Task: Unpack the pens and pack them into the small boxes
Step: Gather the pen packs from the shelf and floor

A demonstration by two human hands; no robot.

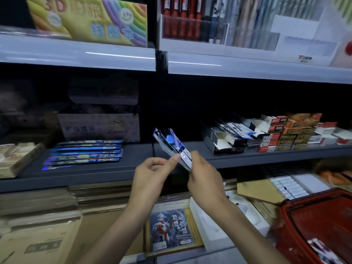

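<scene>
At the centre of the frame, a blue pen pack [169, 141] is being held between both hands. The left hand [150, 168] is pinching its near end and the right hand [204, 176] is gripping beside it. Similar packs [83, 153] are lying stacked at middle left, and open small boxes [226, 140] are sitting at middle right. The task is probably only beginning.

flat packets [83, 154] left on shelf [133, 169], small boxes [270, 138] right
</scene>
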